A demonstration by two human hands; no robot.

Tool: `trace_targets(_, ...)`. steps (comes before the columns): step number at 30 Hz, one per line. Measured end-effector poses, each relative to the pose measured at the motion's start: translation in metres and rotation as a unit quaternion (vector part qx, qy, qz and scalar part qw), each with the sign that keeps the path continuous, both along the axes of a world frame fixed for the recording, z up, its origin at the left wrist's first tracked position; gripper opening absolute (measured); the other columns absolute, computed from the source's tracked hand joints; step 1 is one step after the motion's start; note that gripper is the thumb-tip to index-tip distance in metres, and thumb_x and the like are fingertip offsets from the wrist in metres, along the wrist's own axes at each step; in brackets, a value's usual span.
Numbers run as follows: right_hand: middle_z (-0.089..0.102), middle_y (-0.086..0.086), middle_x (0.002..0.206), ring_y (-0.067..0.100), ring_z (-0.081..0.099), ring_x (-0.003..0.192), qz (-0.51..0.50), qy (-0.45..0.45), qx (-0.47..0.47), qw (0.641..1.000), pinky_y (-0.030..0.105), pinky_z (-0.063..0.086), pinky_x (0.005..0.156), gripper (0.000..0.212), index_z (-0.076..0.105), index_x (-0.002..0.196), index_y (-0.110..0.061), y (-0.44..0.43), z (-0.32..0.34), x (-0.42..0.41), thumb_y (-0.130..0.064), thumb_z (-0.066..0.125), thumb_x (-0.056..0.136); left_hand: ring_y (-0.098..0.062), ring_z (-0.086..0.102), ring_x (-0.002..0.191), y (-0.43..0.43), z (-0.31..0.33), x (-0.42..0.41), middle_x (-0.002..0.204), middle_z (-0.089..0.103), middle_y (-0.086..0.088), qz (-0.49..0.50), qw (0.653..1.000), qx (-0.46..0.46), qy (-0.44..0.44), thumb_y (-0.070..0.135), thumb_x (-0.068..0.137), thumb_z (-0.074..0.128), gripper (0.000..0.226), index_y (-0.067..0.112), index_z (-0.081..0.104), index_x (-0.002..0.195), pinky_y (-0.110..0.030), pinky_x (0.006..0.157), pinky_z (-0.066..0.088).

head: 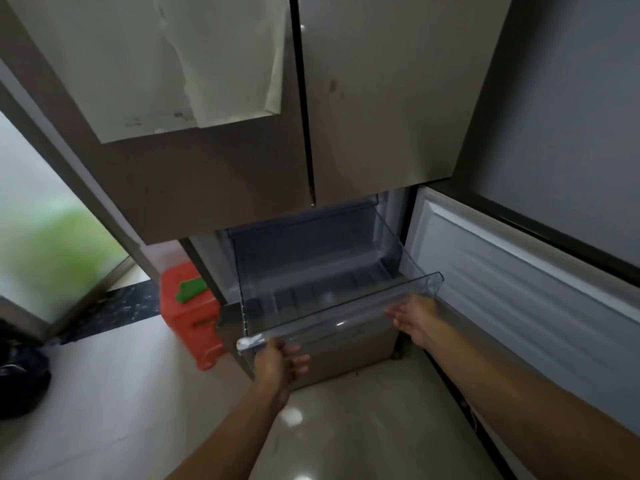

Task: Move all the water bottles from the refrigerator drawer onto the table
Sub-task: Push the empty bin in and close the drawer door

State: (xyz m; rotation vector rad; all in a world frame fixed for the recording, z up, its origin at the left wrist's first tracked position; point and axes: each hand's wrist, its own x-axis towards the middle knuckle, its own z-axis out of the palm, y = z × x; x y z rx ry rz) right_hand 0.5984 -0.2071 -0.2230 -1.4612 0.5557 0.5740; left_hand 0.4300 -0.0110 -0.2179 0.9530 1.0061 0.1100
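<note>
Refrigerator drawer (346, 308) stands pulled out with no water bottles to be seen in it; both grips are on its front.
Left grip (282, 356) rests at the near-left corner of the clear front panel, fingers fairly straight, holding nothing; right grip (412, 315) lies flat on the panel toward its far-right end, fingers spread wide, also holding nothing; blur hides whether either thumb hooks the rim. Beyond both grips the bin floor shows bare, so the bottles are likely all out; the bench is not in view. The step in hand, I judge, is sliding the drawer home; push evenly with both grips so it runs straight and does not rack; keep fingers off the top rim as it meets the cabinet; the open lower refrigerator door (519, 289) stands just right of the right grip, so mind the clearance.
</note>
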Motion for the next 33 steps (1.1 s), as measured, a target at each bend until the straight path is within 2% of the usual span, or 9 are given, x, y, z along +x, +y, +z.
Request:
trace_targets(4,0.064,0.014,0.078,0.020,0.057,0.063,-0.013,-0.006,-0.010,1.000,0.028,0.039,0.052,0.017,0.050,0.105,-0.017,0.005,-0.015,0.014,-0.017,0.033,0.105,-0.021,0.062,0.053,0.001,-0.011,0.009,0.085,0.062,-0.012,0.036,0.999,-0.010,-0.006,0.034,0.103,0.027,0.034,0.010,0.050,0.096,-0.022,0.037,0.047)
trace_targets(7,0.065,0.016,0.084,0.022,0.059,0.067,-0.004,0.011,0.016,1.000,0.030,0.042,0.054,0.031,0.052,0.110,-0.010,0.005,-0.022,0.023,-0.033,0.031,0.105,-0.016,0.062,0.047,-0.002,-0.018,0.018,0.084,0.064,-0.012,0.034,0.999,-0.011,-0.017,0.034,0.103,0.027,0.034,0.010,0.050,0.095,-0.022,0.038,0.048)
trace_targets(12,0.069,0.015,0.096,0.022,0.063,0.071,0.028,0.009,0.064,0.998,0.030,0.044,0.055,0.023,0.048,0.116,-0.020,0.018,-0.021,0.040,-0.033,0.034,0.104,-0.023,0.061,0.061,0.023,-0.018,0.046,0.088,0.065,-0.014,0.067,0.996,0.026,-0.045,0.032,0.104,0.025,0.033,0.010,0.049,0.101,-0.027,0.043,0.051)
trace_targets(17,0.070,0.013,0.091,0.020,0.063,0.068,0.044,0.017,0.095,0.994,0.028,0.043,0.051,0.025,0.050,0.119,-0.020,0.050,-0.013,0.080,-0.035,0.036,0.103,-0.024,0.060,0.072,0.059,-0.007,0.091,0.090,0.064,-0.011,0.062,0.997,0.006,-0.040,0.030,0.104,0.026,0.029,0.014,0.049,0.098,-0.031,0.056,0.050)
trace_targets(20,0.070,0.011,0.092,0.020,0.063,0.071,0.056,0.019,0.099,0.993,0.028,0.044,0.052,0.030,0.050,0.122,-0.021,0.069,-0.016,0.103,-0.040,0.035,0.103,-0.024,0.059,0.071,0.078,-0.010,0.115,0.092,0.064,-0.011,0.059,0.997,0.028,-0.036,0.033,0.104,0.024,0.032,0.014,0.049,0.098,-0.031,0.054,0.049)
trace_targets(23,0.071,0.011,0.090,0.019,0.063,0.069,0.060,0.013,0.094,0.994,0.027,0.044,0.051,0.035,0.050,0.125,-0.020,0.089,-0.021,0.126,-0.042,0.035,0.102,-0.024,0.059,0.070,0.097,-0.014,0.137,0.092,0.064,-0.009,0.049,0.996,0.059,-0.034,0.035,0.104,0.023,0.032,0.013,0.046,0.108,-0.030,0.053,0.049)
trace_targets(27,0.069,0.008,0.084,0.016,0.061,0.061,0.048,-0.012,0.100,0.994,0.023,0.040,0.047,0.035,0.050,0.129,-0.020,0.116,-0.031,0.157,-0.039,0.036,0.102,-0.025,0.057,0.069,0.120,-0.027,0.165,0.098,0.062,-0.013,0.035,0.991,0.116,-0.051,0.036,0.104,0.019,0.039,0.014,0.050,0.097,-0.033,0.059,0.045)
trace_targets(30,0.066,0.009,0.076,0.015,0.056,0.055,0.046,-0.043,0.108,0.992,0.023,0.035,0.044,0.032,0.052,0.126,-0.019,0.133,-0.041,0.175,-0.035,0.037,0.103,-0.027,0.058,0.067,0.140,-0.043,0.185,0.105,0.061,-0.020,0.031,0.986,0.157,-0.038,0.034,0.104,0.019,0.044,0.005,0.050,0.114,-0.032,0.051,0.049)
trace_targets(33,0.065,0.009,0.072,0.018,0.055,0.056,0.048,-0.047,0.125,0.990,0.025,0.033,0.047,0.037,0.056,0.114,-0.016,0.144,-0.049,0.188,-0.045,0.037,0.101,-0.028,0.057,0.063,0.155,-0.055,0.200,0.096,0.062,-0.019,0.037,0.980,0.187,-0.058,0.035,0.104,0.024,0.042,0.004,0.048,0.120,-0.033,0.054,0.046)
